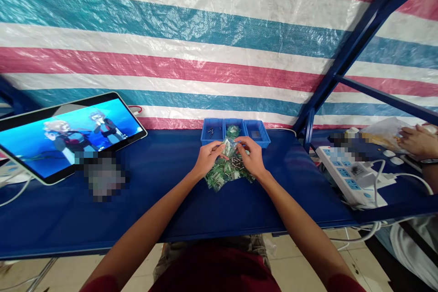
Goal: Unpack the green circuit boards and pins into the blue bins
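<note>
Between my two hands is a small clear plastic bag [229, 147] with something pale inside. The fingers of my left hand [209, 157] pinch its left side, and those of my right hand [252, 154] pinch its right side. Just below, a pile of small green-edged plastic bags [219, 177] with metal parts lies on the blue table [171, 191]. Behind my hands stands a blue three-compartment tray [205, 140]. Its left compartment holds a few small metal pieces, the middle one a small bag, and the right one small parts too tiny to name.
A tablet [135, 139] playing a cartoon leans at the left, near a blurred-out object [106, 178]. On the right are a white power strip [367, 196] with cables, a blue metal frame post [310, 130], and another person's hand [415, 141] at a plastic bag [385, 130]. A striped tarp [205, 68] hangs behind.
</note>
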Tool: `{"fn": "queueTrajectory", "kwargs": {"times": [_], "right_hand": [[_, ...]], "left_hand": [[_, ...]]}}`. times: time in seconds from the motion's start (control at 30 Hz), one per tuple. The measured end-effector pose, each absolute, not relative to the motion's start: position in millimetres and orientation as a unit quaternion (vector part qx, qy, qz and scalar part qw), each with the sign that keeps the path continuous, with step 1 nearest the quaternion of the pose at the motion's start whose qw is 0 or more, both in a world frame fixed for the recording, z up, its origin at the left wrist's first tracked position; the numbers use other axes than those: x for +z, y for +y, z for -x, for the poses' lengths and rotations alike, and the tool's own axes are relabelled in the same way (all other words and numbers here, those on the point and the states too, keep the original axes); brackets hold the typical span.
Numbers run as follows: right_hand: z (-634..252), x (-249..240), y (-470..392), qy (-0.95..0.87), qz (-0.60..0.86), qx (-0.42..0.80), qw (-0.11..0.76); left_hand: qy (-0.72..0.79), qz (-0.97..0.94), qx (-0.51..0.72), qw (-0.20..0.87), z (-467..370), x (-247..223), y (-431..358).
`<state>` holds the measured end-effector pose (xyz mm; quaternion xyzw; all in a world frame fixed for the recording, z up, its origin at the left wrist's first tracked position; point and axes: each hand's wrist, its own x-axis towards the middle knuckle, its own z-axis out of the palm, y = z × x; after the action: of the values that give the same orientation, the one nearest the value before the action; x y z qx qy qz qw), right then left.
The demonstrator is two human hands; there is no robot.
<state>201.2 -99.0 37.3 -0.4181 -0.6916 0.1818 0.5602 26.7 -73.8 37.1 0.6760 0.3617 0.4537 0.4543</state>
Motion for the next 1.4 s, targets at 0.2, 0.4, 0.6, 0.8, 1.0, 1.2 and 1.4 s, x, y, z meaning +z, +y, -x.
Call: {"fn": "queueTrajectory", "kwargs": {"times": [0.2, 0.4, 0.6, 0.8, 1.0, 1.2, 1.4], "right_hand": [[-200.1, 37.8, -99.6, -0.753, 0.377, 0.115, 0.527], [-198.6, 39.5, -98.5, -0.690, 0.443, 0.176, 0.545], [-198.9, 38.1, -98.3, -0.578, 0.424, 0.369, 0.592], [-201.7, 42.1, -98.5, -0.573, 0.405, 0.372, 0.607], [-201.4, 45.1, -98.8, -0.604, 0.388, 0.405, 0.567], [-204.8, 41.5, -99.3, -0.639, 0.419, 0.304, 0.569], [-205.2, 40.4, -99.0, -0.742, 0.393, 0.115, 0.531]], "left_hand": [[0.389, -0.659, 0.482, 0.427, -26.9, 39.8, -74.7], [0.390, -0.640, 0.503, 0.432, -26.6, 41.6, -78.0], [0.352, -0.671, 0.485, 0.436, -26.6, 35.2, -74.1], [0.334, -0.678, 0.500, 0.423, -26.8, 30.3, -70.2], [0.314, -0.767, 0.491, 0.268, -29.2, 31.3, -75.2], [0.375, -0.711, 0.517, 0.296, -25.7, 32.2, -73.0], [0.365, -0.619, 0.543, 0.435, -25.7, 39.0, -72.1]]}}
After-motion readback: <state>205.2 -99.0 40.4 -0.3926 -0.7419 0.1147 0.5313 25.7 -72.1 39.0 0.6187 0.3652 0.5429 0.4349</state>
